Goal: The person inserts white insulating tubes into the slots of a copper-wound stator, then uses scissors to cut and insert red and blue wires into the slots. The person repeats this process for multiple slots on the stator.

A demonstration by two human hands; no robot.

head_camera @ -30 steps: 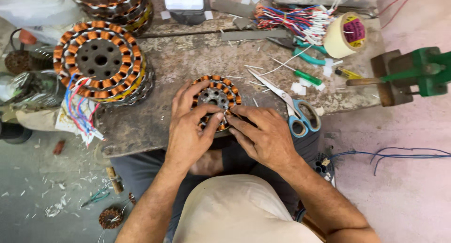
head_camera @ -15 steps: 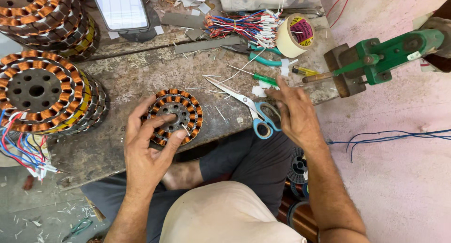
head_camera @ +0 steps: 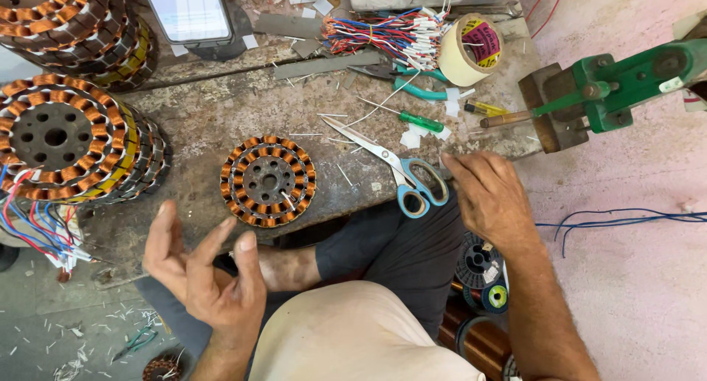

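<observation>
At the far left of the workbench [head_camera: 221, 123] stand stacks of wound stators [head_camera: 66, 141], their copper coils finished and coloured lead wires [head_camera: 33, 230] trailing off the edge; a second stack [head_camera: 74, 20] sits behind them. These look complete.

The left hand [head_camera: 202, 278] hovers below the bench edge, palm up, fingers spread and loosely curled, gripping nothing. Just above and to its right, the single small stator [head_camera: 267, 180] lies flat on the bench, apart from both hands. Its ring of copper coils appears fully wound, but no coloured leads show on it, so the wiring-up seems, by my judgement, yet to be done.

To the right lie blue-handled scissors [head_camera: 401, 176], blades shut, with a green-handled screwdriver [head_camera: 412, 120] beyond them, then a bundle of cut coloured wires [head_camera: 383, 35] and a roll of tape [head_camera: 471, 49], all apparently unused for this piece.

The right hand [head_camera: 490, 197] rests palm down at the bench edge just beside the scissor handles, fingertips on the surface, closed on nothing that can be seen. Further right a green bench tool [head_camera: 626, 79] stands on a wooden block.
</observation>
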